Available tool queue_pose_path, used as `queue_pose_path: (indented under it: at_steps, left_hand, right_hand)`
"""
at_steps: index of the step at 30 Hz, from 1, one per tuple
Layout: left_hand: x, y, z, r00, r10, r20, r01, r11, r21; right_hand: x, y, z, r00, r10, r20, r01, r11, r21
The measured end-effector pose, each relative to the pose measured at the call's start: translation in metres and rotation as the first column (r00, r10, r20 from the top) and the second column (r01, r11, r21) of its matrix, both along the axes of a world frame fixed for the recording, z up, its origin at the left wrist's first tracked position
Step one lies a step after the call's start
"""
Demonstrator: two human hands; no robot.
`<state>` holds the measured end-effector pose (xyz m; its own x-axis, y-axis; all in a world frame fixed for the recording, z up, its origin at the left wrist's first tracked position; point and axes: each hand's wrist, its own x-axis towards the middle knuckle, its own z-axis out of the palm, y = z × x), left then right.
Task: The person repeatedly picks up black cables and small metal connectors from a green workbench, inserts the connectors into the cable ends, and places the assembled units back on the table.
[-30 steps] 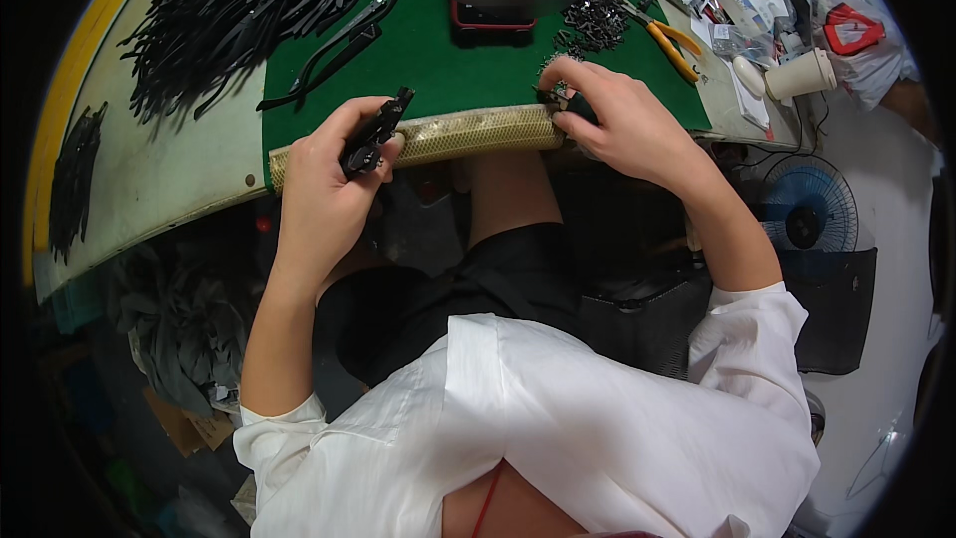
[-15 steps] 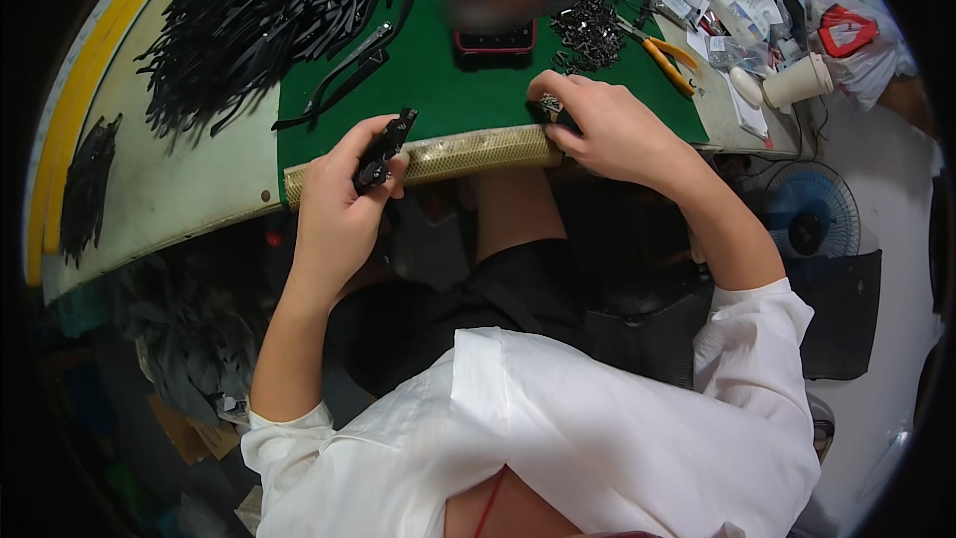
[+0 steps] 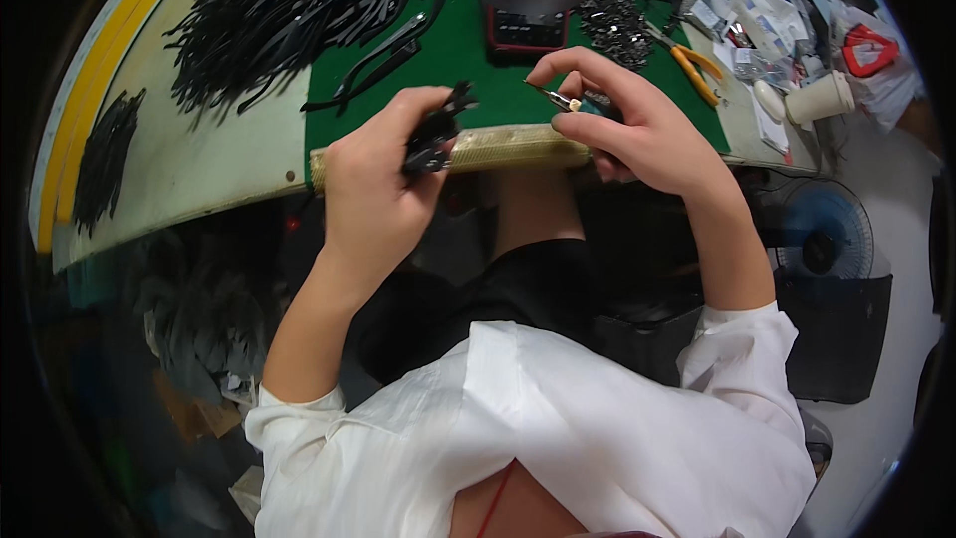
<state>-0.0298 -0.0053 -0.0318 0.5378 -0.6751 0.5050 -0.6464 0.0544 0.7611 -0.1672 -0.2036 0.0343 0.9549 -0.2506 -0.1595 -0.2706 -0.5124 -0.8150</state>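
Black parts (image 3: 435, 134) gripped in the curled left hand (image 3: 383, 154) over the gold roll (image 3: 518, 147), right hand (image 3: 642, 125) curled round a pointed tool (image 3: 554, 97), apart; probably readying the tool, next calling for tip alignment.

Black held pieces (image 3: 428, 144), black strips (image 3: 299, 20), green mat (image 3: 486, 90), gold mesh-patterned roll (image 3: 510, 149), orange-handled pliers (image 3: 694, 78), red-edged device (image 3: 528, 32), white shirt (image 3: 597, 428)
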Motion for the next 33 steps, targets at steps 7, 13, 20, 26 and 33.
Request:
queue_pose_path:
  at_steps: [7,13,20,26,33]
  left_hand:
    - [-0.001,-0.004,0.003,0.961,0.058,0.27,-0.026,0.992,-0.121]
    - [-0.002,-0.002,0.003,0.953,0.08,0.291,-0.049,0.993,-0.111]
    - [-0.003,-0.002,0.008,0.949,0.069,0.309,-0.046,0.995,-0.083]
    - [-0.002,-0.004,0.003,0.911,0.121,0.393,-0.065,0.986,-0.152]
    - [0.003,-0.003,0.0,0.873,0.113,0.475,-0.099,0.994,-0.054]
  right_hand:
    - [-0.003,0.045,-0.015,0.986,-0.11,0.129,0.013,0.809,0.588]
    - [-0.001,0.045,-0.014,0.987,-0.091,0.134,-0.012,0.783,0.622]
    - [-0.001,0.046,-0.014,0.984,-0.098,0.15,-0.02,0.772,0.635]
    - [0.002,0.053,-0.014,0.983,-0.15,0.101,0.043,0.74,0.671]
    - [0.006,0.063,-0.028,0.944,-0.227,0.238,0.106,0.895,0.433]
